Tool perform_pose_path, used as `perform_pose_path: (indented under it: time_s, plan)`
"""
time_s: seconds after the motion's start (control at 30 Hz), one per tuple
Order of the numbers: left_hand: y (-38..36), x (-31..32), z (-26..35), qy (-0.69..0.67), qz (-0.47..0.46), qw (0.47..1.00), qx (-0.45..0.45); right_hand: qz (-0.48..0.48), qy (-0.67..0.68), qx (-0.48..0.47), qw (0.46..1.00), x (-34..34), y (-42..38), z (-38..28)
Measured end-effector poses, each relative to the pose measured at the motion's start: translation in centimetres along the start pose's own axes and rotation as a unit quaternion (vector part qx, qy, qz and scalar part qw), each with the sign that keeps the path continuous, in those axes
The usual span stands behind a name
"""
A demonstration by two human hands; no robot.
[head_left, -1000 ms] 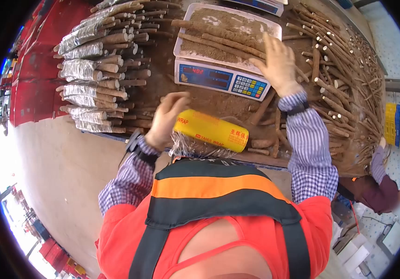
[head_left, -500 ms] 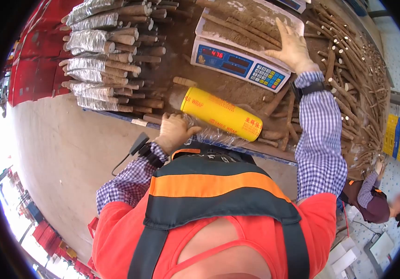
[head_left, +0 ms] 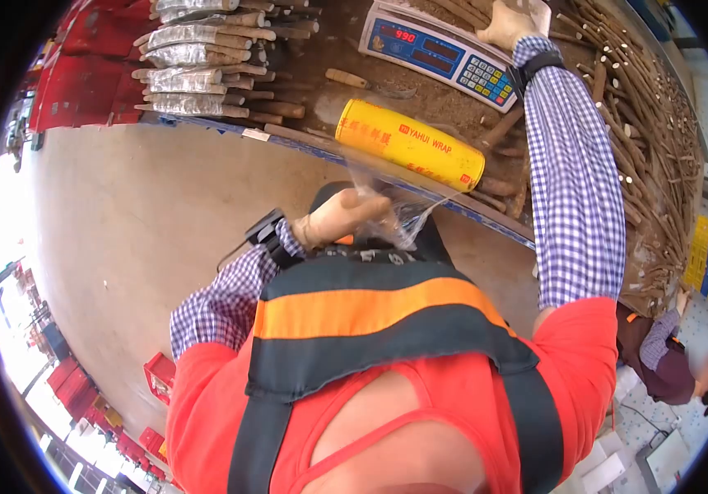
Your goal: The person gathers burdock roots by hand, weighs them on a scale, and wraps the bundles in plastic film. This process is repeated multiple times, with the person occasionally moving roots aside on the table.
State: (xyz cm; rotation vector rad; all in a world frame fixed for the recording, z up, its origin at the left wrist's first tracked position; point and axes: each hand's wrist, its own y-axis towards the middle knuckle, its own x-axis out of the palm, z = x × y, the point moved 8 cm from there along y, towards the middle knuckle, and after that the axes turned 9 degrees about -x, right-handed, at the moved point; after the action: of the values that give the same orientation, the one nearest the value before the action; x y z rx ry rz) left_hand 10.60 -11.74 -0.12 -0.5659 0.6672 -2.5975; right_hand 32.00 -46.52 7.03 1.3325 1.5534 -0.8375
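My left hand (head_left: 344, 216) is closed on clear plastic wrap (head_left: 407, 221), which stretches from the yellow roll (head_left: 410, 146) down over the table's front edge. The roll lies at a slant on the table and is printed "YAHUI WRAP". At the top, my right hand (head_left: 512, 26) is on the tray of the white scale (head_left: 440, 58), its fingers bent around the ends of brown sticks (head_left: 461, 11); the fingertips are partly hidden. The scale's red display reads 990.
Film-wrapped stick bundles (head_left: 193, 58) are stacked at the table's left. A heap of loose sticks (head_left: 638, 123) covers the right side. A short stick piece (head_left: 347, 78) lies behind the roll. Red crates (head_left: 82, 90) stand far left. Another person (head_left: 663, 362) is at lower right.
My left hand has drawn wrap off the table edge toward my body, and the roll has turned. My right hand has closed from spread fingers onto the sticks. The display went from 476 to 990.
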Motion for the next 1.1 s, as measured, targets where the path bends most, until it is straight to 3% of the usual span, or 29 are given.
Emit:
perform_pose_path:
  time_s: [0.07,0.1,0.17,0.23,0.3,0.37,0.4,0.43,0.47,0.5,0.57,0.63,0.7,0.77,0.83,0.87,0.9,0.97,1.03,1.1]
  plan:
    - [-2.0,-0.3,-1.2,-0.049,0.003,0.999,-0.017,-0.044,-0.183,0.116,0.975,-0.6,-0.9,-4.1]
    - [-2.8,-0.3,-1.7,-0.102,0.002,0.994,-0.031,0.005,-0.119,0.078,0.99,-0.4,-1.9,-5.4]
    - [-4.3,0.4,0.0,-0.114,0.01,0.993,-0.002,0.052,-0.118,-0.023,0.991,-0.6,-4.9,-12.9]
    - [-6.0,0.8,1.2,-0.176,0.041,0.982,0.052,-0.002,-0.093,-0.127,0.988,3.1,-8.1,-19.3]
    - [-7.2,1.6,4.7,-0.153,0.052,0.972,0.171,-0.035,-0.042,-0.218,0.974,9.0,-12.2,-24.5]
    - [-6.1,0.5,2.5,-0.069,0.096,0.981,0.157,-0.085,0.034,-0.214,0.973,16.5,-15.4,-25.8]
    - [-6.2,1.6,3.5,0.205,0.132,0.943,0.227,-0.147,0.062,-0.134,0.978,16.2,-16.3,-26.8]
    - [-6.3,3.3,3.9,0.465,0.156,0.825,0.281,-0.204,0.091,-0.051,0.973,15.8,-17.4,-27.7]
    - [-7.8,4.8,4.2,0.566,0.178,0.717,0.367,-0.188,0.079,-0.046,0.978,16.1,-18.1,-28.0]
    - [-7.7,4.9,3.3,0.569,0.169,0.71,0.38,-0.173,0.067,-0.038,0.982,16.6,-18.8,-28.0]
    - [-4.7,3.2,-1.3,0.642,0.19,0.71,0.221,-0.193,0.038,-0.029,0.98,16.6,-18.9,-28.5]
    - [-3.9,2.3,-1.8,0.652,0.211,0.688,0.239,-0.205,0.042,-0.046,0.977,16.5,-18.6,-29.1]
    - [-5.3,1.5,-0.4,0.638,0.323,0.616,0.331,-0.196,0.024,-0.033,0.98,16.6,-18.0,-29.1]
    - [-6.7,2.0,1.6,0.622,0.327,0.613,0.36,-0.221,0.027,-0.033,0.974,17.0,-17.7,-29.1]
    - [-5.0,0.5,0.7,0.649,0.27,0.676,0.222,-0.243,0.026,-0.021,0.969,17.8,-18.1,-29.4]
    - [-3.6,0.0,0.3,0.678,0.282,0.651,0.193,-0.228,0.029,-0.025,0.973,17.9,-18.5,-29.5]
    - [-3.0,-0.6,-0.1,0.679,0.281,0.648,0.199,-0.212,0.03,-0.028,0.976,17.9,-18.7,-29.5]
    - [-2.6,-0.2,-0.2,0.612,0.23,0.717,0.242,-0.259,0.006,0.006,0.966,17.9,-20.2,-30.0]
    - [-2.6,-0.3,-0.8,0.592,0.173,0.736,0.28,-0.167,0.044,0.059,0.983,15.3,-22.1,-30.9]
    - [-2.7,-0.1,-0.5,0.566,0.125,0.749,0.32,0.017,-0.136,0.096,0.986,10.6,-24.4,-34.4]
